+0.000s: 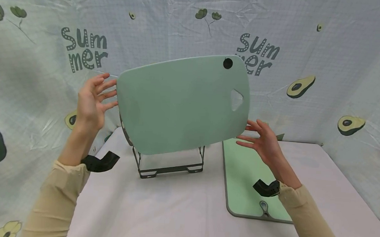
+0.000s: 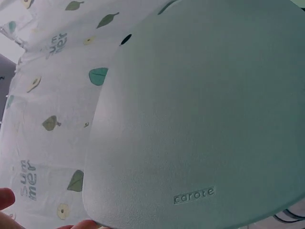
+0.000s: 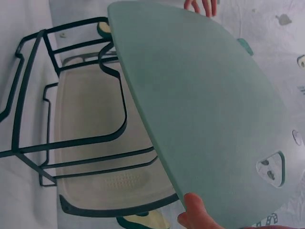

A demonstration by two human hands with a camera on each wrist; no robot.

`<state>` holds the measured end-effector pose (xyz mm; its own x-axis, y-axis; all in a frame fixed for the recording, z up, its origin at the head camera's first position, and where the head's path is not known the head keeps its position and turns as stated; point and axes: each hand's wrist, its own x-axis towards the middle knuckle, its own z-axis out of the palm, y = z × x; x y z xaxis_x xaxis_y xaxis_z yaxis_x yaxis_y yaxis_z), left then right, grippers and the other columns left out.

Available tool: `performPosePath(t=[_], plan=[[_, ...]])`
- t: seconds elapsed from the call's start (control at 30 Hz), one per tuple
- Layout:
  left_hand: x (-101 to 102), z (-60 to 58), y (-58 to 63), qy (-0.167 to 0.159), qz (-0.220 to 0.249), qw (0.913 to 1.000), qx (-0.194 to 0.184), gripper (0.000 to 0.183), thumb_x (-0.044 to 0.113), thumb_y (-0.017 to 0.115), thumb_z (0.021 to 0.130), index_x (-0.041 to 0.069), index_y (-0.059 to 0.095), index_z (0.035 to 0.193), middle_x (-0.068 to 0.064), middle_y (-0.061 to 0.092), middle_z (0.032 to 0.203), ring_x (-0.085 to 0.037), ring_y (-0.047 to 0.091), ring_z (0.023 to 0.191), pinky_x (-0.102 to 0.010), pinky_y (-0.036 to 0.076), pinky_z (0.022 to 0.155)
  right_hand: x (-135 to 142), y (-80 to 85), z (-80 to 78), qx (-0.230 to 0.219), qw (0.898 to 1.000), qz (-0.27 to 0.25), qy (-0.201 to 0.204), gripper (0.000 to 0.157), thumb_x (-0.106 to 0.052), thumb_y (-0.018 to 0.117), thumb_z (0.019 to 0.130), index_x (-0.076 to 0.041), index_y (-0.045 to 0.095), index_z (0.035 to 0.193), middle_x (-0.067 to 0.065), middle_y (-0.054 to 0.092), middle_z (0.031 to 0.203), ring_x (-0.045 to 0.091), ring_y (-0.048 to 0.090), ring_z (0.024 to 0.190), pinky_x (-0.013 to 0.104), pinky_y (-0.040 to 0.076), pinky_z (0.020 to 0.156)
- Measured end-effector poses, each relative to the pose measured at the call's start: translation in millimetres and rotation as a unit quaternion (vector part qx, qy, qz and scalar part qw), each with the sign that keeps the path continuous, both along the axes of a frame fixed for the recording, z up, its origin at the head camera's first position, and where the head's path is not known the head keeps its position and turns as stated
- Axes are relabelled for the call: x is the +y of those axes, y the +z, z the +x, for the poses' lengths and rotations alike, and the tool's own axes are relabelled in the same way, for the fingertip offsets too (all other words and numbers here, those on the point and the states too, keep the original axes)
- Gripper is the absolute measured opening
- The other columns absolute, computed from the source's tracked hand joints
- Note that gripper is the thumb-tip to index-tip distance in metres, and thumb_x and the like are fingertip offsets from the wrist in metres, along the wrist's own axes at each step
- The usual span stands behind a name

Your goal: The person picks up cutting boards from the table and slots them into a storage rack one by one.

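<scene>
A pale green cutting board (image 1: 181, 107) with a corner handle hole and a black round spot is held up between the two hands, tilted so its right end sits higher. At its left edge, the fingertips of my left hand (image 1: 92, 97) touch the rim with fingers spread. My right hand (image 1: 266, 144) supports the lower right corner with extended fingers. In the left wrist view, the board's face carries an embossed "carote" mark (image 2: 194, 195). Fingers behind the board are partly hidden.
Behind the held board stands a black wire rack (image 1: 171, 170) with a beige board (image 3: 88, 109) in it. On the table's right lies a larger green board (image 1: 245, 178) with a grey rim. A printed curtain (image 1: 169, 28) hangs behind the white table (image 1: 146, 209).
</scene>
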<state>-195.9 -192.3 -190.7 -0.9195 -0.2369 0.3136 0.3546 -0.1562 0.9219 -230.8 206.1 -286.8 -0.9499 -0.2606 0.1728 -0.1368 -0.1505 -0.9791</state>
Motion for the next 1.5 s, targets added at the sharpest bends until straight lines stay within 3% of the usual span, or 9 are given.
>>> performPosePath(t=[0.2,0.33,0.43,0.57,0.7,0.83,1.07,1.5], plan=[[-7,-9.1,11.9,0.023,-0.014,0.9992,0.028,0.041,0.032,0.036,0.092,0.017,0.041,0.129,-0.005,0.043,0.131,-0.016,0.043,0.103,-0.040,0.030,0.091,-11,8.1,-7.7,-0.001,1.000,-0.009,0.004,0.057,-0.037,0.030,0.096,-0.003,0.022,0.140,0.005,0.044,0.112,0.025,0.061,0.098,0.039,0.051,0.082],[-13,-15.4,18.9,0.010,0.017,0.9982,0.056,0.040,0.029,0.038,0.090,0.018,0.043,0.128,-0.005,0.044,0.131,-0.016,0.043,0.104,-0.043,0.026,0.095,-18,12.2,-12.1,-0.005,1.000,0.005,-0.006,0.057,-0.040,0.031,0.095,-0.006,0.024,0.140,0.003,0.045,0.114,0.032,0.054,0.110,0.037,0.049,0.085],[-15,-19.9,23.1,0.000,0.035,0.9962,0.079,0.040,0.027,0.040,0.089,0.018,0.044,0.128,-0.006,0.045,0.131,-0.017,0.042,0.105,-0.044,0.023,0.100,-23,14.3,-16.1,-0.006,1.000,0.015,-0.011,0.057,-0.041,0.031,0.095,-0.008,0.024,0.141,0.000,0.045,0.113,0.030,0.050,0.114,0.034,0.046,0.090],[-17,-26.1,27.3,-0.005,0.047,0.9930,0.108,0.040,0.025,0.041,0.087,0.017,0.046,0.126,-0.007,0.045,0.132,-0.017,0.041,0.106,-0.043,0.022,0.102,-29,14.5,-23.6,-0.002,1.000,0.013,-0.001,0.056,-0.041,0.028,0.095,-0.011,0.021,0.142,-0.001,0.044,0.114,0.026,0.047,0.115,0.042,0.035,0.100],[-22,-32.9,30.5,-0.014,0.067,0.9905,0.119,0.039,0.022,0.042,0.086,0.016,0.047,0.124,-0.007,0.045,0.132,-0.017,0.041,0.106,-0.042,0.020,0.104,-36,10.3,-32.8,0.002,1.000,-0.003,0.010,0.055,-0.039,0.028,0.096,-0.013,0.020,0.143,0.000,0.044,0.116,0.036,0.036,0.125,0.049,0.027,0.105],[-28,-37.8,34.4,-0.028,0.087,0.9882,0.123,0.040,0.020,0.040,0.085,0.017,0.048,0.123,-0.007,0.045,0.133,-0.017,0.041,0.107,-0.041,0.015,0.108,-42,5.2,-41.8,-0.002,0.999,-0.028,0.026,0.054,-0.039,0.028,0.096,-0.014,0.018,0.143,0.002,0.045,0.115,0.039,0.029,0.129,0.048,0.025,0.107],[-27,-36.1,42.6,-0.024,0.069,0.9880,0.136,0.042,0.018,0.038,0.084,0.018,0.047,0.125,-0.007,0.044,0.133,-0.016,0.040,0.109,-0.038,0.017,0.104,-49,3.2,-52.8,0.000,0.997,-0.061,0.038,0.051,-0.037,0.026,0.096,-0.019,0.020,0.143,0.006,0.044,0.113,0.039,0.029,0.130,0.046,0.024,0.108],[-35,-37.4,46.0,-0.037,0.103,0.9798,0.167,0.043,0.015,0.039,0.081,0.018,0.048,0.123,-0.008,0.049,0.129,-0.017,0.042,0.105,-0.035,0.019,0.099,-65,5.3,-71.1,0.001,0.994,-0.098,0.039,0.048,-0.033,0.024,0.096,-0.023,0.019,0.143,0.006,0.042,0.110,0.038,0.028,0.130,0.043,0.021,0.110]])
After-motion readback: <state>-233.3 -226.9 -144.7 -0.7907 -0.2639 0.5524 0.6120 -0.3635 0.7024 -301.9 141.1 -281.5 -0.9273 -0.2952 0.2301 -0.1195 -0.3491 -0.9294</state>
